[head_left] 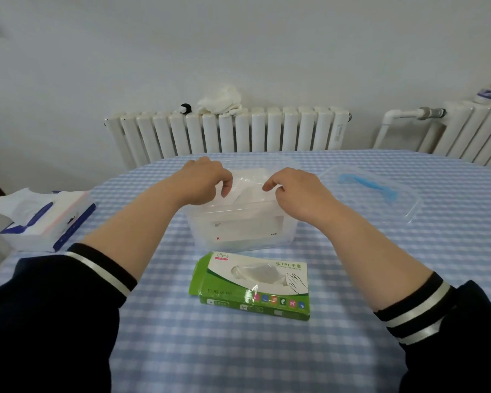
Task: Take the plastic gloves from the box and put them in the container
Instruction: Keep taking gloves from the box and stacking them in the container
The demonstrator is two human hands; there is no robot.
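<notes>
Both my hands are over the open container (240, 222). My left hand (207, 180) has its fingers curled down, pinching thin clear film at the left of the glove wad (248, 184). My right hand (292, 188) pinches the same film at its right side, forefinger and thumb closed on it. The gloves sit at the container's mouth, partly inside, above the rim.

Progress, as I judge it: this batch is out of the box (254, 285) and nearly stowed; pushing it down remains. The box lies flat just in front of the container, apart from it. Film shows through its oval opening, so more gloves may be left; I cannot tell how many. The lid (380, 194) lies off to the right, so the container is not closed.

Materials: gloves are limp, translucent, crinkled film, likely slippery and clingy. The container is clear rigid plastic, rectangular with rounded corners; a white pack shows through its wall. The lid is clear with a blue handle. The box is green and white glossy card. The table (267, 350) wears a blue-white checked cloth.
</notes>
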